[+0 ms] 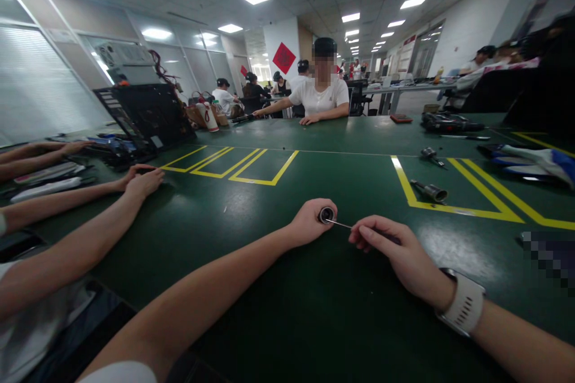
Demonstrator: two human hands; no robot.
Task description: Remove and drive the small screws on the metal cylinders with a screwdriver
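Observation:
My left hand (309, 222) is wrapped round a dark cylindrical part (326, 215), its round open end with a metallic rim facing me. Most of that part is hidden in the fist. My right hand (381, 242), with a pale-strapped watch on the wrist, grips a thin screwdriver-like tool (342, 225). Its slender metal shaft points left and reaches the open end of the part; the tip cannot be made out. A dark handle shows partly under the right fingers. Both hands are just above the green table (269, 323).
Right of my hands lie a metal cylindrical fitting (429, 191), a smaller fitting (432, 157) and blue-white gloves (534, 161). A co-worker's hands (142, 179) are at left, near a black equipment frame (148, 111). Another person (321, 99) sits opposite. Yellow tape (251, 181) marks the tabletop.

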